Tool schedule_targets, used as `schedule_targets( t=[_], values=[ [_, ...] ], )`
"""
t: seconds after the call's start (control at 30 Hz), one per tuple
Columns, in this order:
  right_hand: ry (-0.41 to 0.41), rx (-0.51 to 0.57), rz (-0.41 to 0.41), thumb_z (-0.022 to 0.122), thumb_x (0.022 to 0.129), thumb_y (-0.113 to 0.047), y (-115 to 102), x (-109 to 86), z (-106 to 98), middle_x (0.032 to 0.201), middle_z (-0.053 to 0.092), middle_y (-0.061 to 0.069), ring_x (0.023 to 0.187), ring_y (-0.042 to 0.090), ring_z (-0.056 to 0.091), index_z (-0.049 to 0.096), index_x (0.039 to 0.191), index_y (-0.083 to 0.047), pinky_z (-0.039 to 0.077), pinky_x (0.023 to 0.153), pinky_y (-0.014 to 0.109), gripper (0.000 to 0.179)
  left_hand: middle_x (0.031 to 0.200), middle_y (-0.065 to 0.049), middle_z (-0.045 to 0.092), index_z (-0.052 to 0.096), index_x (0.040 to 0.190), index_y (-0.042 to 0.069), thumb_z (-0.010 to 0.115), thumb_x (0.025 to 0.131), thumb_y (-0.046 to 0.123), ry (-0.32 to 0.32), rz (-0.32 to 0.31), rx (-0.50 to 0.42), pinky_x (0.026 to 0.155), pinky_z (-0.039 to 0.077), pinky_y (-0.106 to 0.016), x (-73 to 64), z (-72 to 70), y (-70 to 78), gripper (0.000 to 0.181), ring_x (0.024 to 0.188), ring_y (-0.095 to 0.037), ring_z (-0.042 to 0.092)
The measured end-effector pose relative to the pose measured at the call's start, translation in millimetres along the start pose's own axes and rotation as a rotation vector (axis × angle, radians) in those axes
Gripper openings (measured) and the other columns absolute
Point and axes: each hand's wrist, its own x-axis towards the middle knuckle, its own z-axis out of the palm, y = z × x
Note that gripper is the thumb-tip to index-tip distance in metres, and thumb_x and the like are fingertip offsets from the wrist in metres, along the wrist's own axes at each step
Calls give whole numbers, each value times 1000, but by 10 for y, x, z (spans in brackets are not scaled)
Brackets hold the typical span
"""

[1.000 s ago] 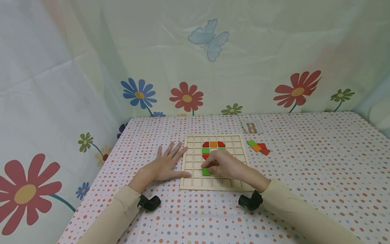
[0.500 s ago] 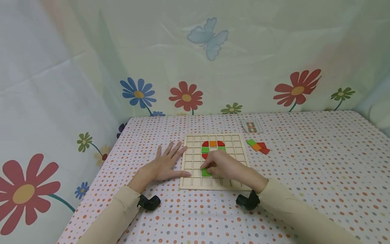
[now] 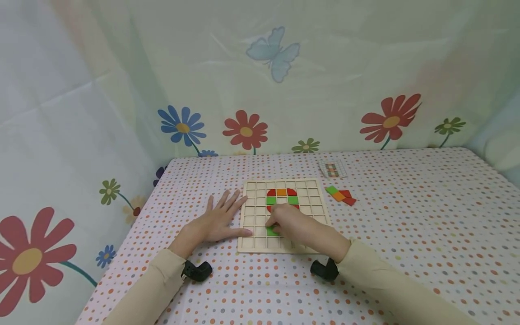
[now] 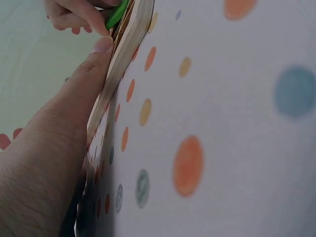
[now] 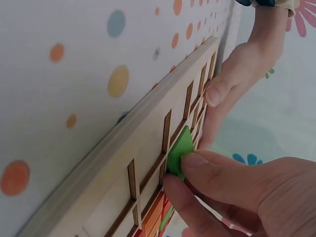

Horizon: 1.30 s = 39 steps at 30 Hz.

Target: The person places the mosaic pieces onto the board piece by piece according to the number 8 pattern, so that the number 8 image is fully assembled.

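Note:
A square wooden grid board (image 3: 247,243) lies on the table. My right hand (image 3: 294,223) is over its middle, pinching a small green square tile (image 5: 180,150) between thumb and finger. In the right wrist view that tile stands tilted against the grid's ridges; the fingers partly hide it. Spread out flat, my left hand (image 3: 219,221) rests at the board's left edge with its thumb on the rim. Beyond my right hand, red rounded tiles (image 3: 271,192), an orange tile (image 3: 281,192) and green tiles (image 3: 271,200) sit in grid cells. The right hand covers some cells.
Right of the board lies a small loose group of green, orange and red tiles (image 3: 338,196). Behind them is a paper card (image 3: 332,169) with a printed coloured pattern. A dotted cloth (image 3: 406,216) covers the table, and a flowered curtain (image 3: 333,90) hangs behind.
My right hand has shifted slightly toward me, uncovering more of the red tiles and hiding more of the pinched green tile. The left hand keeps its place. The head view has shifted a little.

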Motion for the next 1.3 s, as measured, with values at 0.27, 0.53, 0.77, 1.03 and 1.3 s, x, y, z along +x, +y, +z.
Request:
schedule_targets(
  t=[0.27, 0.53, 0.77, 1.03, 1.3],
  values=[
    [-9, -18, -13, 76, 88, 12, -6, -15, 26, 83, 62, 3, 78, 11, 53, 83, 96, 3, 50, 68, 17, 14, 176, -8, 1, 12, 170, 23, 54, 93, 79, -10, 5, -16, 120, -5, -74, -17, -26, 10, 105, 161, -37, -6],
    [21, 85, -33, 74, 89, 13, 90, -103, 22, 97, 71, 6, 93, 19, 68, 81, 103, 4, 57, 77, 21, 19, 177, -7, 1, 11, 170, 24, 51, 92, 82, -5, 7, -4, 121, -5, -73, -14, -2, -9, 106, 161, -36, -6],
    [24, 226, -40, 75, 90, 6, 354, -270, -213, 101, 74, 4, 89, 13, 69, 80, 105, -1, 60, 81, 28, 18, 177, -6, -1, 9, 171, 25, 50, 91, 83, -6, 8, -4, 121, -6, -72, -1, 7, -10, 107, 161, -34, -8],
    [219, 75, 165, 77, 91, 2, 912, -386, -606, 104, 75, 16, 93, 29, 70, 78, 108, 5, 61, 83, 44, 17, 177, -8, 1, 12, 170, 22, 50, 88, 86, 28, 15, -13, 121, -6, -73, 1, -29, -21, 110, 161, -37, -6],
    [124, 68, 418, 78, 93, -8, 1369, -405, -661, 124, 66, 30, 113, 47, 64, 71, 123, 9, 56, 90, 56, 35, 177, -5, -2, 9, 171, 25, 50, 89, 86, -12, 4, -11, 121, -7, -72, 5, -12, -11, 110, 161, -33, -9]
  ],
)
